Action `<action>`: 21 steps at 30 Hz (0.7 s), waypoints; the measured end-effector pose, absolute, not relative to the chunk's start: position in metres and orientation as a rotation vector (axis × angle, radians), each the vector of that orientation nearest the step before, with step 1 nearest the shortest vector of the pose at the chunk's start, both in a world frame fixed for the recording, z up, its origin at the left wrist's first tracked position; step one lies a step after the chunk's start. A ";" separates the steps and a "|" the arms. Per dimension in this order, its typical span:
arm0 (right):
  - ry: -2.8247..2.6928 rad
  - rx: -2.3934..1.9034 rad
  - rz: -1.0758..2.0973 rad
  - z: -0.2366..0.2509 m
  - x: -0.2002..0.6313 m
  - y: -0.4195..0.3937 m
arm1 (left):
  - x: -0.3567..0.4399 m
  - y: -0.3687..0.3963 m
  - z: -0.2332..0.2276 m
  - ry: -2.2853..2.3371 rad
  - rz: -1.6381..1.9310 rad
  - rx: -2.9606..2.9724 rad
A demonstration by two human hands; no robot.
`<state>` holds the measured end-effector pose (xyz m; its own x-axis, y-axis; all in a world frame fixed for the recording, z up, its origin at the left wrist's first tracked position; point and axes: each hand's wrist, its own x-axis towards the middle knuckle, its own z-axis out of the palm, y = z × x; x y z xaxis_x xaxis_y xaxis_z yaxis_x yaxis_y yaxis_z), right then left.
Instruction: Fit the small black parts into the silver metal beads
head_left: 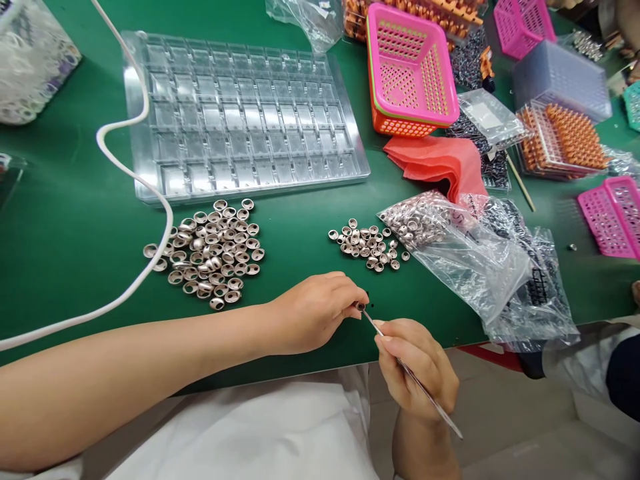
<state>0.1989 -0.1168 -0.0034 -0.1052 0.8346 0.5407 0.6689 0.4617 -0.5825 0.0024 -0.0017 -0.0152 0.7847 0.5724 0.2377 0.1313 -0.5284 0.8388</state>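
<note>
My left hand (315, 312) pinches a small silver metal cap (359, 307) at the near edge of the green table. Thin metal tweezers (415, 380) are held in my right hand (417, 367), and their tip touches the cap. A large pile of the same metal caps (213, 253) lies to the left of my hands. Just beyond my hands lies a smaller pile (367, 245). An open plastic bag (425, 223) with more caps spills toward the small pile.
A clear plastic tray with several empty compartments (240, 113) sits at the back. A white cable (145, 180) curves over its left side. Pink baskets (407, 67), a red cloth (440, 163), orange parts in trays (565, 140) and bags crowd the right.
</note>
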 end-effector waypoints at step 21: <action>-1.878 -1.211 0.197 -0.001 0.199 -0.112 | 0.004 0.001 -0.014 0.501 0.682 2.069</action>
